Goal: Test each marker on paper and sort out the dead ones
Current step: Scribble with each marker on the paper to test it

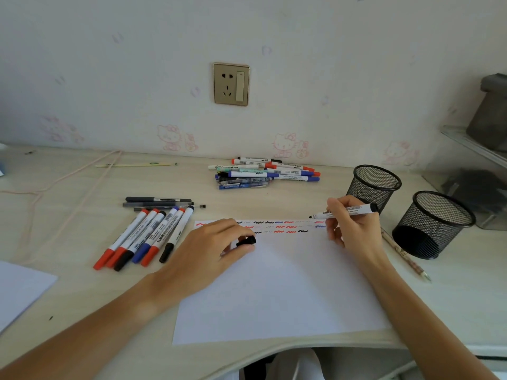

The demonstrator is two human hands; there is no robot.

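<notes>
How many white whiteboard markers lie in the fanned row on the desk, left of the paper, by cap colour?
Red-capped markers: 3
Black-capped markers: 2
Blue-capped marker: 1
Total: 6

Left grip (219, 242) pinching, right grip (349, 223) curled

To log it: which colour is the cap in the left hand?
Black; the cap shows best in the head view.
</notes>
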